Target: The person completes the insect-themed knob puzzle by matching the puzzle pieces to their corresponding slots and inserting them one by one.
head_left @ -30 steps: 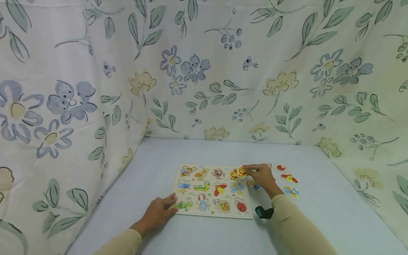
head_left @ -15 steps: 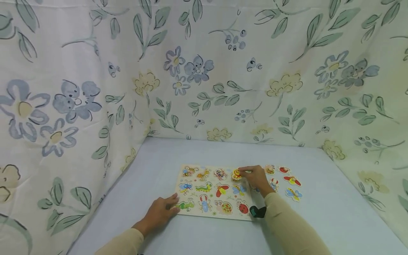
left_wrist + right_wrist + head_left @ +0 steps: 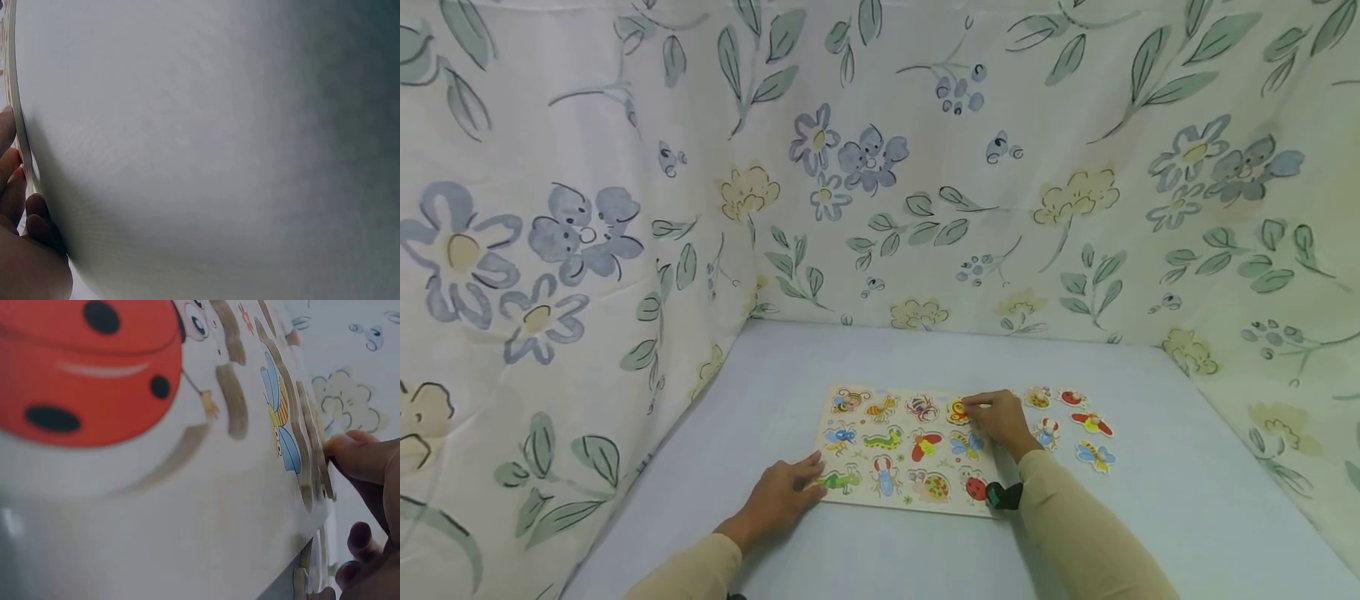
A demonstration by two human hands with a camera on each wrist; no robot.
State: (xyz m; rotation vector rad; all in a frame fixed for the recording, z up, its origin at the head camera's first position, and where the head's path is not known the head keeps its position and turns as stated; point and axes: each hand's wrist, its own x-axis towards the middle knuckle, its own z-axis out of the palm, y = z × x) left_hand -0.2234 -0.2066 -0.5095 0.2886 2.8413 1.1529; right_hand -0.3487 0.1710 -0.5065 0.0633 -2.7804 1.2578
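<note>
A pale puzzle board (image 3: 865, 493) printed with bugs lies on the table. At its upper right recess, my right hand (image 3: 1000, 417) pinches a yellow and red butterfly puzzle piece (image 3: 957, 412) between thumb and fingers. The piece lies over the printed butterfly; whether it sits flush cannot be told. In the right wrist view the thumb and finger (image 3: 356, 456) meet at the piece's edge, beyond a printed ladybug (image 3: 125, 381). My left hand (image 3: 778, 500) rests against the board's lower left edge. Its fingers (image 3: 11, 169) touch that edge in the left wrist view.
To the right of the board lie loose pieces: a snail (image 3: 1038, 397), a ladybug (image 3: 1072, 397), a red-winged bug (image 3: 1092, 423), a beetle (image 3: 1047, 433) and a blue-winged bug (image 3: 1096, 456). Floral curtains (image 3: 865, 250) surround the table (image 3: 880, 354) at the back and sides.
My right hand has moved left with the butterfly piece, bringing it over the printed butterfly. The left hand stays at the board's edge. The head view has shifted slightly.
</note>
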